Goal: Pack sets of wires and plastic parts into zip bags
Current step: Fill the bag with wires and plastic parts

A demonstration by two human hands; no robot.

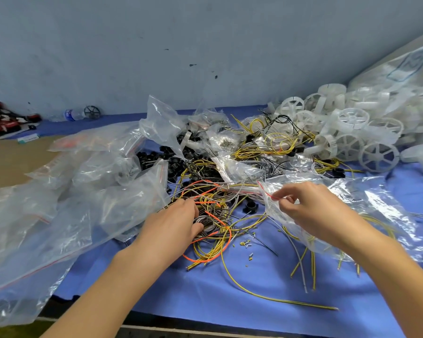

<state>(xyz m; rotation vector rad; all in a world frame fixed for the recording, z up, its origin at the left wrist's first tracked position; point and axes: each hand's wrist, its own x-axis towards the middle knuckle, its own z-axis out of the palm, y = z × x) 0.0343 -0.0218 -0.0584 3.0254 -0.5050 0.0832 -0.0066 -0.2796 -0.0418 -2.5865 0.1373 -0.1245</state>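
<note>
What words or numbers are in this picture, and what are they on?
None can be read for sure.
Water bottle: blue label, too blurred to read.
Big plastic bag: blue marking, too blurred to read.
Small white tag: print too small to read.
Red packs: white marks, too blurred to read.

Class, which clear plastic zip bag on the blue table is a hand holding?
The clear zip bag right of the yellow-and-orange wire tangle: the right hand pinches its red-striped edge; no hand grips the others.
</note>
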